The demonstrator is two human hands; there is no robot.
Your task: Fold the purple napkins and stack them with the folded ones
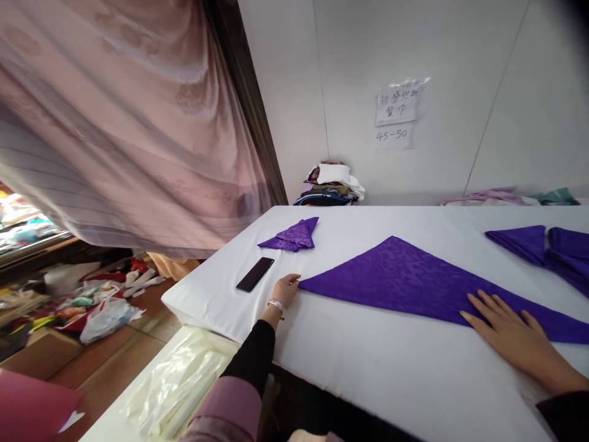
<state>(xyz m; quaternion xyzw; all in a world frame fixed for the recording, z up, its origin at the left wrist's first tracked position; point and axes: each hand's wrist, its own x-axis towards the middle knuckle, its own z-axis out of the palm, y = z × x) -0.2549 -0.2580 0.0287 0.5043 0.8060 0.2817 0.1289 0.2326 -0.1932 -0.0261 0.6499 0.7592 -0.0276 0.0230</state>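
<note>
A purple patterned cloth (396,276), folded into a long triangle, lies flat on the white-covered table (368,368) with its peak toward the wall. At its left tip, my left hand (286,291) has its fingers pinched on the corner. My right hand (506,331) rests palm down on the cloth's right part, near the lower edge, fingers spread. Beyond my left hand sits a small folded purple cloth (297,235). More folded purple cloths (519,241) lie at the table's far right.
A black phone (255,274) lies left of my left hand. Clear plastic packaging (184,383) is at the lower left. Against the wall stands a pile of clothes (329,184). A pink curtain (175,123) hangs at the left, above a cluttered floor.
</note>
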